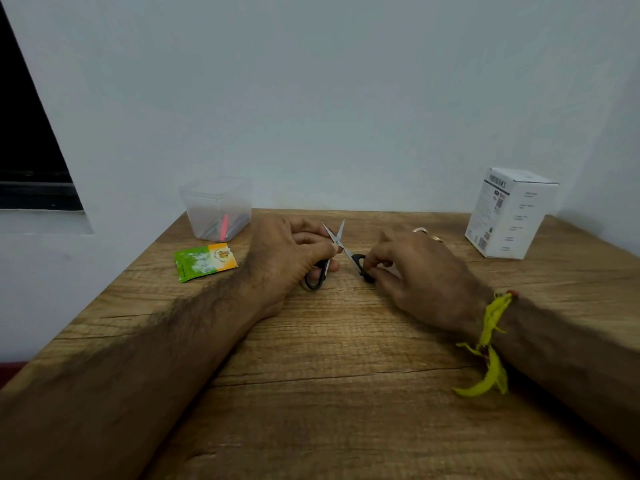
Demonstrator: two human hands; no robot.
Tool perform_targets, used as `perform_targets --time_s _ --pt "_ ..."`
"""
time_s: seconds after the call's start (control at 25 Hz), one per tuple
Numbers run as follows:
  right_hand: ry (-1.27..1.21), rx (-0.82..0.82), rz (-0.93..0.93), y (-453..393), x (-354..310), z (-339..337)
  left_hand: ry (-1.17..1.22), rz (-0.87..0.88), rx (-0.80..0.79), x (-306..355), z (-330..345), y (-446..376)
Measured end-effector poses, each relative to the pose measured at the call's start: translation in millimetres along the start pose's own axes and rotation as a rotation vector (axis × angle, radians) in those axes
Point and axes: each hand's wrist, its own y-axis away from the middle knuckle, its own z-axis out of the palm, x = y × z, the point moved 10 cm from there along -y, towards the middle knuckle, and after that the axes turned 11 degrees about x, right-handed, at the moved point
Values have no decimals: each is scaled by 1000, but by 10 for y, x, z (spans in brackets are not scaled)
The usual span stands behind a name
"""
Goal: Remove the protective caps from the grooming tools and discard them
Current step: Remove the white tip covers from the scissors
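Small grooming scissors (337,239) with black handle loops lie between my hands above the wooden table (329,393), their two silver blades spread apart and pointing away from me. My left hand (294,258) grips the left handle loop, fingers curled round it. My right hand (412,271) pinches the right handle loop with thumb and fingertips. No cap shows on the blade tips. A clear plastic container (218,207) at the back left holds more tools, one of them pink or red.
A green and orange sachet (204,261) lies flat in front of the container. A white printed box (509,213) stands at the back right. The table meets a pale wall behind. A yellow thread is tied round my right wrist.
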Motion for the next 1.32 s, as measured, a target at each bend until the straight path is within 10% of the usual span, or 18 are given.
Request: perform_targets --time_s 0.44,0.88,1.16,1.32 --pt "392 83 -577 -37 -288 -103 -25 5 -77 8 37 -5" --pt "-406 175 521 19 380 110 74 11 -51 39 24 32" --pt "-443 199 500 49 437 75 59 -13 -119 54 108 84" --pt "-392 488 239 30 198 -296 54 -42 -106 14 98 62"
